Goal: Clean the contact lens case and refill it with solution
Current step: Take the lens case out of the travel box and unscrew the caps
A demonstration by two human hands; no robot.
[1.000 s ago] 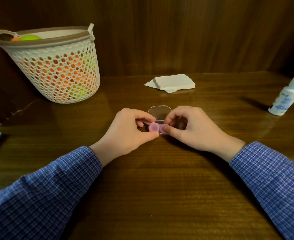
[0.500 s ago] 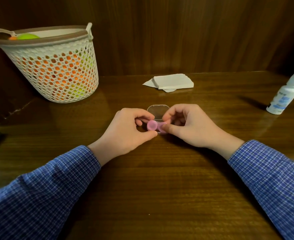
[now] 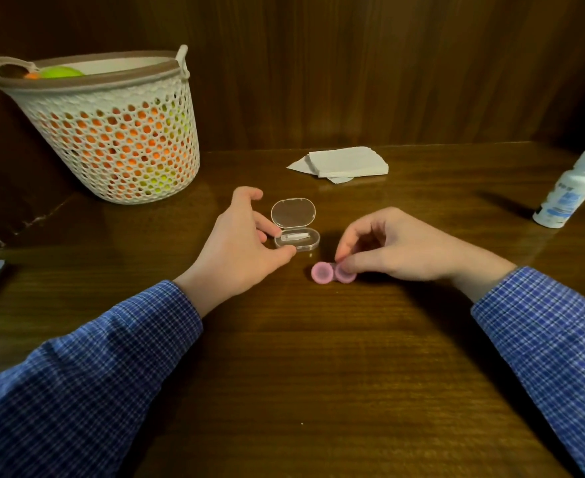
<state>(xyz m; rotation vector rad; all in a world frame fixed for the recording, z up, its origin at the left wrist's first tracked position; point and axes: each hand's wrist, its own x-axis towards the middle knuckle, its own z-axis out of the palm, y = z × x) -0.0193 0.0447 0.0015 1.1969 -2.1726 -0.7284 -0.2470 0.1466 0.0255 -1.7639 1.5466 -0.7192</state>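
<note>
- While my right hand [image 3: 398,248] pinches the right-hand cap of the pink lens case [image 3: 332,272] between thumb and fingertips, the case lies flat on the table [image 3: 301,374], just right of the frame's centre.
- My left hand [image 3: 239,250] is half open, thumb and fingers curved around the near left end of a clear box [image 3: 296,238] whose hinged lid stands open; a small white tool lies inside it.
- Step in hand, as I judge it: unscrewing the caps. I would do best to bring my left hand across to steady the case body, then twist one cap at a time and set each down beside its own well.
- Tissues [image 3: 346,162] lie folded above centre, near the back wall; the solution bottle [image 3: 568,189] stands capped at the far right edge. Both are within reach and well apart from the case.
- A mesh basket [image 3: 111,132] fills the upper left.
- Bare tabletop runs across the lower middle of the frame between my sleeves, giving room to work; the clear box sits just beside the case and could be knocked.
</note>
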